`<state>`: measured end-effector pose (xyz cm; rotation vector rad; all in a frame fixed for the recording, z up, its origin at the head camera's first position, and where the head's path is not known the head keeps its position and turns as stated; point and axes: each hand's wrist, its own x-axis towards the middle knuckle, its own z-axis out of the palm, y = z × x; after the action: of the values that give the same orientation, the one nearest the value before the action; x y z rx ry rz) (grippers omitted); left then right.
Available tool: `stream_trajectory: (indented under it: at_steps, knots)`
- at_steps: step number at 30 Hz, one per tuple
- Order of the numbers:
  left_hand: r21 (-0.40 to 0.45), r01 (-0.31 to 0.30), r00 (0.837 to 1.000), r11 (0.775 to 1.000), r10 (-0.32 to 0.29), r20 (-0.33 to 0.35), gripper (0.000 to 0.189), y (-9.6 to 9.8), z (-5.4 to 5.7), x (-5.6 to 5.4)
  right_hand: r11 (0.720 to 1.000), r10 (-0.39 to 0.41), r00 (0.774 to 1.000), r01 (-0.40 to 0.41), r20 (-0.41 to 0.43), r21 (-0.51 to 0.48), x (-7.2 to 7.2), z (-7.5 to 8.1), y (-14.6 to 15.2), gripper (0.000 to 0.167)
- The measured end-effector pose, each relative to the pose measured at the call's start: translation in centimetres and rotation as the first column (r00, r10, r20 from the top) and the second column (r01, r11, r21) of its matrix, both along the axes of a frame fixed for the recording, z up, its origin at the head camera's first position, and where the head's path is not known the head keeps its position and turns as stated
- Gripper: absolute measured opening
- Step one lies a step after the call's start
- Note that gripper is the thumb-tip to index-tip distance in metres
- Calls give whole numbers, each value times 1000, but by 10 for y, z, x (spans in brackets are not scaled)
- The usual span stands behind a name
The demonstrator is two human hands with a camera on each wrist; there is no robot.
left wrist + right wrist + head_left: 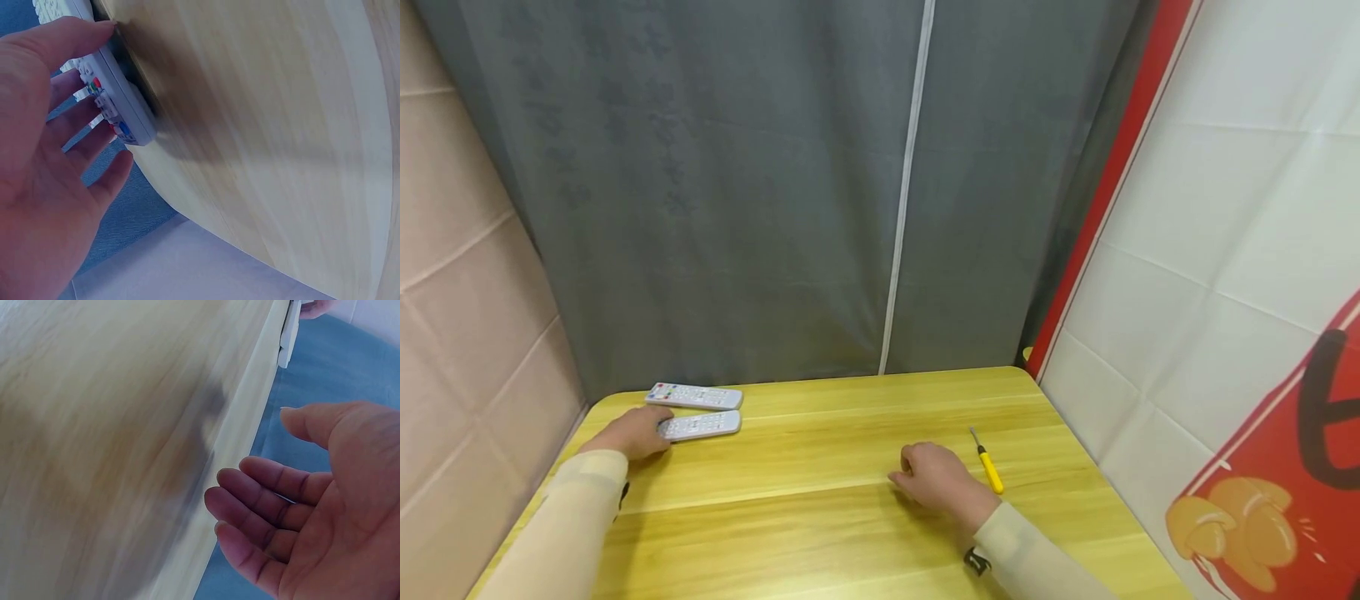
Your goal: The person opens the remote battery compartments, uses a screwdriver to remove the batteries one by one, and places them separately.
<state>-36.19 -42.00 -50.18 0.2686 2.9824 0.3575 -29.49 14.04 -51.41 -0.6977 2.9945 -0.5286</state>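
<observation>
Two pale grey remote controls lie side by side at the table's far left corner in the head view. My left hand (637, 433) is at the left end of the nearer remote control (702, 426). The left wrist view shows the thumb along one long side of this remote control (122, 94) and the fingers across at its other side, their tips partly hidden. Just beyond it lies the farther remote control (696, 396), with coloured buttons at its left end. Over the right half of the table, my right hand (934, 477) holds nothing, its fingers loosely bent.
A screwdriver (991, 472) with a yellow and black handle lies to the right of my right hand. The wooden table (805, 467) meets a grey curtain (737, 208) at the back. Pale wall sheets stand at left and right, the right one (1195, 250) with a red print.
</observation>
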Motion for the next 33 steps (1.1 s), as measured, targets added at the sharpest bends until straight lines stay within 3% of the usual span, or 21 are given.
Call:
stream_trajectory:
  at_steps: [7,15,33]
  knots:
    - [7,10,1000,1000,-10,-13,53,-3,-4,-4,1000,-9,1000,9,6,15,-1,-2,1,30]
    - [5,27,999,1000,-27,-46,47,0,-5,-1,1000,-4,1000,4,-2,12,-2,-2,3,31]
    - [15,14,1000,1000,-14,2,38,-1,-5,-1,1000,-13,1000,13,15,3,-1,-2,0,32]
